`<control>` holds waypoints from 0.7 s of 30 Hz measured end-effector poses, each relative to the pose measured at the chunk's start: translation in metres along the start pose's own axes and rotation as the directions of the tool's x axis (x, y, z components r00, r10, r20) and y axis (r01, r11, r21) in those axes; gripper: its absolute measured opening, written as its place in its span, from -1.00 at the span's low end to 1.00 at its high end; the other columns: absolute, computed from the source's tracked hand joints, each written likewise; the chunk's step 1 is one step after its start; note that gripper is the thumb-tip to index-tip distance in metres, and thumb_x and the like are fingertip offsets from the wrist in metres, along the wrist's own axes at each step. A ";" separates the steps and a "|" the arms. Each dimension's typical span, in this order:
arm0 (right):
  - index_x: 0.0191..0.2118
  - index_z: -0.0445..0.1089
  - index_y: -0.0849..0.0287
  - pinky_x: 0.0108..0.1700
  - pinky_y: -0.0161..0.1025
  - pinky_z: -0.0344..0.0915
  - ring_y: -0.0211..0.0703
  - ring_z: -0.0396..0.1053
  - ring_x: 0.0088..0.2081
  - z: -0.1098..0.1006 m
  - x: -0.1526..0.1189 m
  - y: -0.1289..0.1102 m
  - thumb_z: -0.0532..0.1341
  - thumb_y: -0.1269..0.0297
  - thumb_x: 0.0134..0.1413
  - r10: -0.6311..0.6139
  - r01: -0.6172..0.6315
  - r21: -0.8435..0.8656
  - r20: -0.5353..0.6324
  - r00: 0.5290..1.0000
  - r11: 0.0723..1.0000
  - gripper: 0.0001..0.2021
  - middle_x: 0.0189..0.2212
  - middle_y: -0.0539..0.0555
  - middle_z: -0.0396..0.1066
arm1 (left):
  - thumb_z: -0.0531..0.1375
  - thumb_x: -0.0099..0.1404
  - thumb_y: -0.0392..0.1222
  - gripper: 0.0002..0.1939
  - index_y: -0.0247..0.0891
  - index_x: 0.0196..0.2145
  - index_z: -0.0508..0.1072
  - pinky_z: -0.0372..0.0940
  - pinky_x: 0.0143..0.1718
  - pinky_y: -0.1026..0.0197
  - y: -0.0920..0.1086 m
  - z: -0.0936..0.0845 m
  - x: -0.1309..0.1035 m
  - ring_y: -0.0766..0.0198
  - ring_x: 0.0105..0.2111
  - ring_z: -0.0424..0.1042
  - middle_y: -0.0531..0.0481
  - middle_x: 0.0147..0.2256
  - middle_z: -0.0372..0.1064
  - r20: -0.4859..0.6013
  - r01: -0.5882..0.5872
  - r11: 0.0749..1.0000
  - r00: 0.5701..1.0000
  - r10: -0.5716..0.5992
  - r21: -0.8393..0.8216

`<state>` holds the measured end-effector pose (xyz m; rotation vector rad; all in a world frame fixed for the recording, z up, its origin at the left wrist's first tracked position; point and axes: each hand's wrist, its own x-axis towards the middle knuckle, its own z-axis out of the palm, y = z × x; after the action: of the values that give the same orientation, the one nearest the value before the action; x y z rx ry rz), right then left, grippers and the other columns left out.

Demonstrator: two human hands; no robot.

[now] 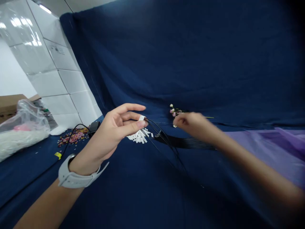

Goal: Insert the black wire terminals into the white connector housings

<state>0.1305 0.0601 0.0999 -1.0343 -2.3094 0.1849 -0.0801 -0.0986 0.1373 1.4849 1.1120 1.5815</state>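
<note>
My left hand (121,125), wearing a pale watch (76,176), pinches a small white connector (142,118) between thumb and fingers. Several thin black wires (164,136) run from the connector and hang down to the right over the cloth. My right hand (189,123) is raised at the right, blurred, its fingers curled together. What it holds, if anything, cannot be made out. Below the connector lies a pile of small white pieces (140,136). A bundle of straight black wires (188,142) with metal tips lies under my right hand.
Small flowers (175,111) show behind my right hand. Dark blue cloth (133,190) covers the table and hangs behind it. Purple fabric (247,149) lies at right. Colourful bits (75,136), a black cable (35,173) and a plastic bag (26,130) are at left.
</note>
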 end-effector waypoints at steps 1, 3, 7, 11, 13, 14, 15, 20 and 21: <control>-0.30 0.39 0.26 -0.32 -0.29 0.35 -0.35 0.33 -0.43 0.019 0.004 0.016 0.18 0.17 0.18 0.015 -0.012 -0.033 0.094 0.995 0.999 -0.77 -0.42 -0.01 0.39 | 0.38 0.09 -0.27 -0.70 -0.21 -0.18 0.51 0.31 -0.36 0.44 0.001 -0.002 0.001 0.33 -0.30 0.49 0.04 -0.38 0.47 0.004 0.021 1.000 1.000 -0.021 -0.005; -0.23 0.39 0.24 -0.21 -0.23 0.38 -0.30 0.37 -0.31 0.053 0.007 0.041 0.16 0.18 0.20 0.047 -0.031 -0.092 0.189 0.981 0.995 -0.79 -0.29 0.04 0.41 | 0.37 0.09 -0.27 -0.70 -0.21 -0.18 0.50 0.31 -0.36 0.45 0.002 -0.004 0.002 0.32 -0.28 0.50 0.04 -0.38 0.47 -0.001 0.047 0.999 0.999 -0.047 -0.017; -0.14 0.38 0.22 -0.08 -0.12 0.36 -0.20 0.37 -0.15 0.085 0.001 0.065 0.15 0.18 0.21 0.084 -0.047 -0.159 0.234 0.969 0.986 -0.77 -0.16 0.09 0.39 | 0.37 0.10 -0.27 -0.72 -0.21 -0.20 0.50 0.30 -0.39 0.49 0.000 -0.003 0.003 0.34 -0.27 0.50 0.06 -0.38 0.46 -0.005 0.070 0.997 0.998 -0.070 -0.020; -0.14 0.38 0.22 -0.08 -0.12 0.35 -0.20 0.37 -0.15 0.084 -0.001 0.068 0.14 0.16 0.22 0.109 -0.070 -0.173 0.230 0.967 0.982 -0.76 -0.16 0.09 0.40 | 0.38 0.09 -0.26 -0.74 -0.21 -0.22 0.50 0.30 -0.41 0.51 -0.002 -0.001 0.003 0.36 -0.27 0.50 0.07 -0.39 0.45 0.004 0.069 0.998 0.998 -0.068 -0.014; -0.15 0.39 0.21 -0.09 -0.14 0.36 -0.21 0.38 -0.17 0.083 0.001 0.069 0.13 0.15 0.22 0.116 -0.079 -0.163 0.227 0.967 0.983 -0.76 -0.18 0.09 0.40 | 0.37 0.10 -0.25 -0.74 -0.20 -0.22 0.50 0.30 -0.40 0.51 -0.002 -0.001 0.003 0.36 -0.27 0.50 0.06 -0.38 0.45 0.013 0.074 0.997 0.997 -0.074 -0.010; -0.16 0.39 0.21 -0.09 -0.14 0.36 -0.22 0.38 -0.17 0.083 0.002 0.069 0.13 0.15 0.22 0.118 -0.084 -0.156 0.224 0.968 0.984 -0.76 -0.18 0.08 0.40 | 0.37 0.10 -0.25 -0.74 -0.20 -0.21 0.50 0.30 -0.40 0.51 -0.002 -0.001 0.003 0.36 -0.27 0.50 0.06 -0.38 0.45 0.015 0.078 0.997 0.997 -0.077 -0.011; -0.16 0.39 0.21 -0.10 -0.15 0.36 -0.22 0.38 -0.18 0.083 0.003 0.070 0.13 0.15 0.22 0.120 -0.088 -0.148 0.219 0.968 0.985 -0.76 -0.19 0.08 0.40 | 0.37 0.10 -0.25 -0.74 -0.20 -0.21 0.50 0.30 -0.40 0.51 -0.002 -0.001 0.004 0.36 -0.27 0.50 0.06 -0.37 0.45 0.015 0.080 0.997 0.997 -0.080 -0.012; -0.17 0.39 0.22 -0.14 -0.17 0.38 -0.24 0.38 -0.22 0.081 0.008 0.076 0.14 0.15 0.22 0.124 -0.105 -0.114 0.176 0.976 0.988 -0.76 -0.21 0.07 0.41 | 0.38 0.10 -0.26 -0.74 -0.21 -0.22 0.50 0.30 -0.40 0.50 -0.002 -0.001 0.005 0.37 -0.27 0.50 0.07 -0.37 0.45 0.017 0.102 0.995 0.995 -0.101 -0.018; -0.16 0.38 0.23 -0.15 -0.18 0.38 -0.24 0.38 -0.23 0.080 0.009 0.077 0.14 0.15 0.22 0.127 -0.110 -0.111 0.159 0.979 0.988 -0.75 -0.21 0.07 0.41 | 0.38 0.10 -0.26 -0.73 -0.20 -0.21 0.50 0.30 -0.39 0.50 -0.003 -0.002 0.005 0.37 -0.27 0.50 0.07 -0.37 0.45 0.020 0.106 0.994 0.994 -0.105 -0.016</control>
<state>0.1294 0.1282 0.0118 -1.2520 -2.4278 0.2096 -0.0825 -0.0933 0.1369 1.4045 1.1447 1.4978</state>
